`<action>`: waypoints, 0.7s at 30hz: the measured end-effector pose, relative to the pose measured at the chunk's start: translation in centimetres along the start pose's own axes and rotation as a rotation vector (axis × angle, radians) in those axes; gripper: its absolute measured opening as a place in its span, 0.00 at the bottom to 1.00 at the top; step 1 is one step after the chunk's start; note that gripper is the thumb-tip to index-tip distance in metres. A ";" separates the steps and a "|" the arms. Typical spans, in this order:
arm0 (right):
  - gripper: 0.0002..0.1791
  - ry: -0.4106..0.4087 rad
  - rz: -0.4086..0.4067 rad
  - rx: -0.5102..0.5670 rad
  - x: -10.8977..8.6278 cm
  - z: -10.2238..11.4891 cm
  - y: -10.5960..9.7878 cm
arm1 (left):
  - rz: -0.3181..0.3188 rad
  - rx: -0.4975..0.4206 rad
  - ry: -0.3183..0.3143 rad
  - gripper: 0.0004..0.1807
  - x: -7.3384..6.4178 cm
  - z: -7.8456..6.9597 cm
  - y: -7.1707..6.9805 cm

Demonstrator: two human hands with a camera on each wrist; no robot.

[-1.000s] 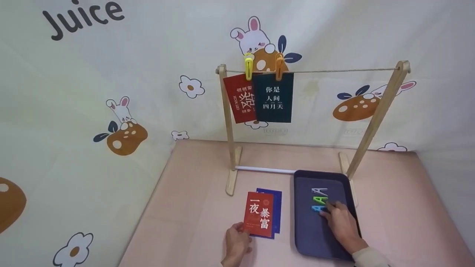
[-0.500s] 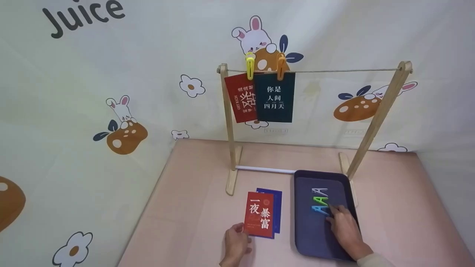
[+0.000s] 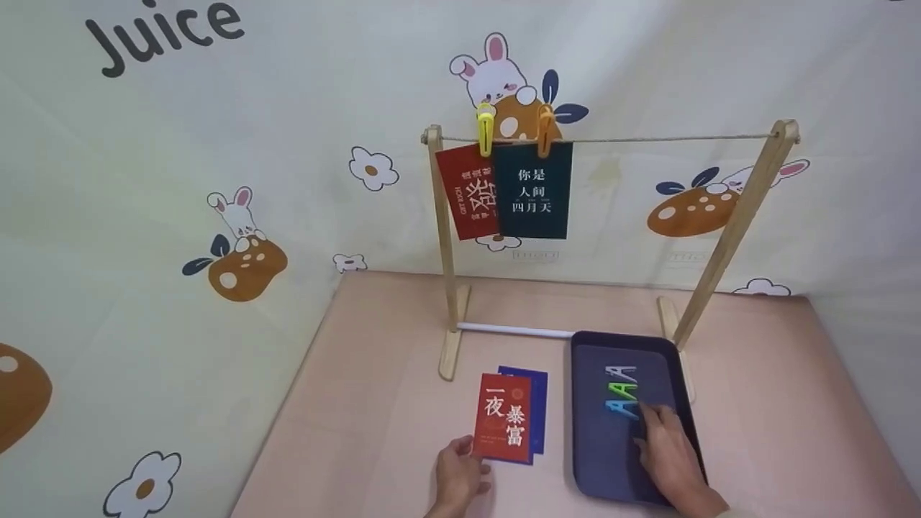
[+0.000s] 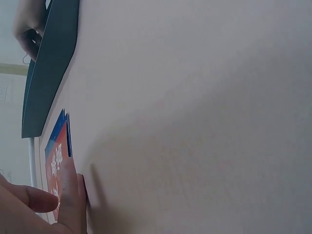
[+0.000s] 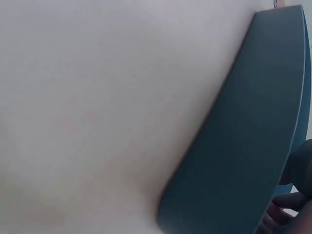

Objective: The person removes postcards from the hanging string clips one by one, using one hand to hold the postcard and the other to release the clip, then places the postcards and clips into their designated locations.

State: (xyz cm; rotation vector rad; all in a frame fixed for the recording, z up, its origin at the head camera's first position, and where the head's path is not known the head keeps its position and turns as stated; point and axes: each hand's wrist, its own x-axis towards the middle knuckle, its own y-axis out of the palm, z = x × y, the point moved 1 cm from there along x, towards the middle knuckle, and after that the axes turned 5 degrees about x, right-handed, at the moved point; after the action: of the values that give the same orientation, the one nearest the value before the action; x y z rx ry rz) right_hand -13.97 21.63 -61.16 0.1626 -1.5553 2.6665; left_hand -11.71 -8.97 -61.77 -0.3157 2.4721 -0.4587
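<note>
In the head view my left hand (image 3: 460,473) pinches the lower left corner of a red card (image 3: 502,421) with white characters. Under it lies a blue card (image 3: 538,410), offset to the right. My right hand (image 3: 670,450) is over a dark tray (image 3: 604,464), its fingertips beside the right end of a blue clothespin (image 3: 621,408). I see nothing held between those fingers. Behind the blue one lie a green clothespin (image 3: 623,391) and a purple clothespin (image 3: 621,373), lined up in a column. The left wrist view shows fingers (image 4: 69,185) at the card's edge.
A wooden rack (image 3: 741,230) with a string (image 3: 647,138) stands at the back. A yellow clothespin (image 3: 486,131) and an orange clothespin (image 3: 545,133) hold a tilted red card (image 3: 468,198) and a dark green card (image 3: 534,219) on it. Printed cloth walls surround the table (image 3: 381,345).
My right hand has drawn slightly to the right and toward me, leaving the blue clothespin fully visible. The left hand and the cards stay nearly where they were.
</note>
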 end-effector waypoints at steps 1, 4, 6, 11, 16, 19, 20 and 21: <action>0.33 -0.008 0.001 -0.005 -0.1 0.1 0.0 | -0.002 -0.006 0.010 0.23 -0.1 0.0 0.0; 0.33 -0.029 -0.007 -0.008 -0.4 0.4 0.0 | -0.006 -0.019 0.045 0.21 -0.3 0.1 -0.1; 0.32 -0.043 -0.017 -0.010 -0.5 0.6 0.0 | -0.011 -0.024 0.065 0.20 -0.3 0.2 -0.2; 0.29 -0.086 -0.054 -0.018 -1.0 1.1 0.1 | -0.033 -0.035 0.042 0.18 -0.3 0.6 -0.1; 0.26 -0.132 -0.079 -0.040 -1.5 1.6 0.2 | -0.113 -0.009 0.090 0.16 -0.3 1.0 -0.1; 0.25 -0.175 -0.099 -0.067 -1.6 2.1 -0.1 | -0.163 0.030 0.121 0.15 -0.3 0.9 -0.3; 0.25 -0.195 -0.114 -0.076 -1.7 2.2 -0.2 | -0.174 0.042 0.124 0.14 -0.3 0.8 -0.4; 0.24 -0.219 -0.133 -0.080 -1.6 2.4 -0.3 | -0.180 0.050 0.116 0.14 -0.2 0.6 -0.5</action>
State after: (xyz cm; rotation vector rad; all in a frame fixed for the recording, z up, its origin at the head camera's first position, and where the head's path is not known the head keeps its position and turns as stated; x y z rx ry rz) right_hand -12.15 19.71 -59.88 0.5512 -1.6409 2.5508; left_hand -11.11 -9.49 -61.94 -0.5070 2.5507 -0.6295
